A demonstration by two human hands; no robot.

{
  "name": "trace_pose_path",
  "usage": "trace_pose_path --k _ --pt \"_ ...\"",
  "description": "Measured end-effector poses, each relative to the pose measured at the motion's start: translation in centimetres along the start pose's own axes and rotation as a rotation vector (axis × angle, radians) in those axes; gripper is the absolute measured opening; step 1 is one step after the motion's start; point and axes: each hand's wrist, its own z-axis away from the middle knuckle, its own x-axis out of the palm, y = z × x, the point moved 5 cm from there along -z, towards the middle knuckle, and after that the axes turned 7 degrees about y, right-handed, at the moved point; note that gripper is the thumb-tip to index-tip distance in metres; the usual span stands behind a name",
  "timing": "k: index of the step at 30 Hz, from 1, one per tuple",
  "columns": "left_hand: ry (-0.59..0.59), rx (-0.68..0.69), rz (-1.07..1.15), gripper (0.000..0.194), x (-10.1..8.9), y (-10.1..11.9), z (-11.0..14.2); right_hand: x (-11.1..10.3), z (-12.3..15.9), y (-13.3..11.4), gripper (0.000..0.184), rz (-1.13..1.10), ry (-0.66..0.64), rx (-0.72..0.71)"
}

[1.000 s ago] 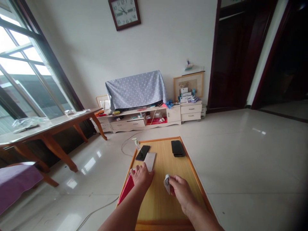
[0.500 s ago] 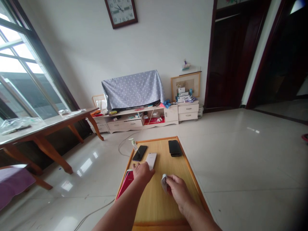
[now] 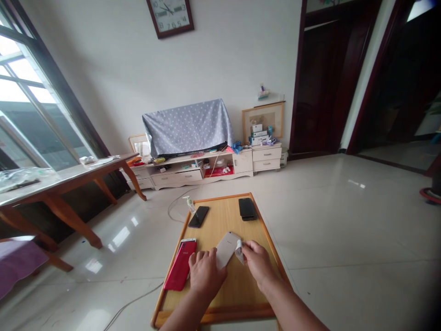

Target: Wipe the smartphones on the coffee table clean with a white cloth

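Observation:
My left hand (image 3: 205, 274) grips the near end of a white phone (image 3: 227, 248), lifted at a slant over the low wooden table (image 3: 220, 294). My right hand (image 3: 257, 263) pinches a small white cloth (image 3: 239, 251) against the phone's right edge. A red phone (image 3: 181, 270) lies flat just left of my left hand. Farther back, a black phone (image 3: 199, 216) lies at the left and another black phone (image 3: 247, 208) at the right.
A small pump bottle (image 3: 189, 203) stands at the table's far left corner, with a cable (image 3: 138, 301) trailing over the tiled floor. A long wooden table (image 3: 65, 184) lines the window at left. A TV cabinet (image 3: 206, 168) with a covered screen stands against the far wall.
My left hand has pulled the white phone from beside the black phone towards me and tilted it up. My right hand has brought the cloth to it. The red phone is now uncovered.

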Motion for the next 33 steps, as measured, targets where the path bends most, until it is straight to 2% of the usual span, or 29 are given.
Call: trace_pose_path --k 6,11,17,22,27,33 --pt "0.012 -0.001 0.091 0.063 0.5 -1.4 3.3 -1.1 -1.7 0.4 0.024 0.265 0.076 -0.222" --pt "0.038 -0.012 0.117 0.063 1.3 -2.6 4.5 -0.9 -1.6 0.5 0.024 0.617 0.100 -0.379" --pt "0.092 0.033 0.120 0.060 1.2 -2.7 4.8 1.3 0.4 0.4 0.029 0.997 0.023 -0.581" --pt "0.068 0.017 0.158 0.057 0.7 -3.2 5.1 4.1 4.2 1.3 0.038 1.107 -0.130 -0.701" --pt "0.018 0.003 0.179 0.056 -0.1 -3.4 5.4 5.6 6.9 2.8 0.043 1.155 -0.200 -0.732" --pt "-0.009 0.013 0.211 0.054 -1.2 -4.1 5.8 4.5 5.4 4.1 0.045 1.311 0.035 -0.629"
